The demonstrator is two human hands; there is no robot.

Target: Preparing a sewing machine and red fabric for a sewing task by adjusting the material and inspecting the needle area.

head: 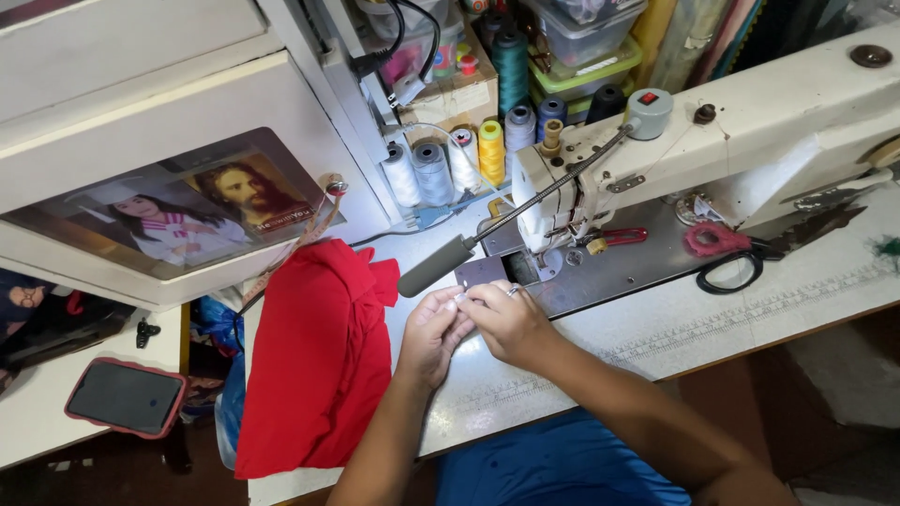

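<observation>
Pale speckled counter point(712, 328), smooth and worn, carries a cream sewing machine point(750, 131). Nearest, folded red cloth point(319, 375) drapes over its front edge. Left hand point(433, 333) and right hand point(506, 319) meet, each grip pinched narrow on a tiny item, too small to identify, before the needle plate. Behind stand thread cones point(459, 159), white, grey, yellow.

Pale speckled worktop point(750, 319), wood-edged, bore a printed ruler strip along its front. White cabinet point(141, 112) stood at left, with a lower white side table point(37, 403) beneath it. Shelf point(562, 56) behind held clear plastic storage boxes and thread cones. Dark brown floor point(825, 412) showed below. Lighting was even and soft.
</observation>
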